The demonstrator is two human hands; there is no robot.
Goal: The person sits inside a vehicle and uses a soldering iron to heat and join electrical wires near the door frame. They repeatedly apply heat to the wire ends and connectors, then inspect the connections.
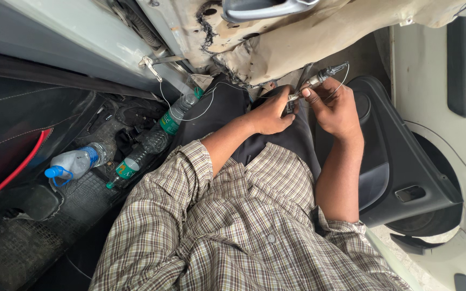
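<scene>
Head view looks down at a small metal part with a thin white wire coming out of it. It sits up near the torn, dirty inside of a car door, just above the person's lap. The right hand pinches the metal part between thumb and fingers, with the tip of the part sticking up and out. The left hand is closed around the lower end of the same part, just beside the right hand. It may also grip a dark tool there, but that bit is too small to tell. The white wire loops away to the left and runs up to a little metal hook on the door.

Both arms come out of rolled-up sleeves of a checked shirt. A black plastic door panel lies to the right of the arms. On the dark floor mat to the left lie three plastic bottles: two clear ones with green labels, and one with a blue cap.
</scene>
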